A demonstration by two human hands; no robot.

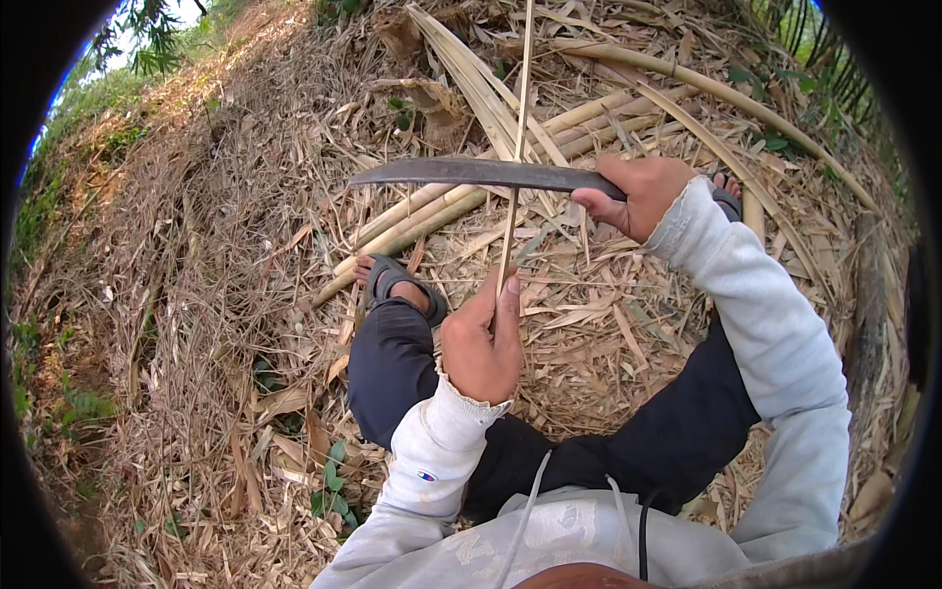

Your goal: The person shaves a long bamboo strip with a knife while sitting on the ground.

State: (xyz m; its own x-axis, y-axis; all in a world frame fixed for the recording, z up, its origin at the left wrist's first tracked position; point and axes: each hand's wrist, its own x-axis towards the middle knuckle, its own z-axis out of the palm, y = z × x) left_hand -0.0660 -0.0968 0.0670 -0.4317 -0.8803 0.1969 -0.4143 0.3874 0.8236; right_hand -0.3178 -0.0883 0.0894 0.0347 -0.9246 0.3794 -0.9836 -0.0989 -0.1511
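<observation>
My left hand (483, 339) pinches the near end of a thin bamboo strip (509, 228), which runs up and away past the top edge of the view. In my right hand (640, 194) is the handle end of a machete (461, 173), its long dark blade pointing left. The blade lies across the strip a short way beyond my left fingers and appears to touch it. My right fingers wrap round the handle and mostly hide it.
Several bamboo poles (412, 228) lie on the ground ahead, with split bamboo strips (471, 79) over them. A long curved pole (726, 90) arches at the far right. Cut stumps (437, 110) stand at the back. Dry leaves and shavings (579, 344) cover the ground between my sandalled feet.
</observation>
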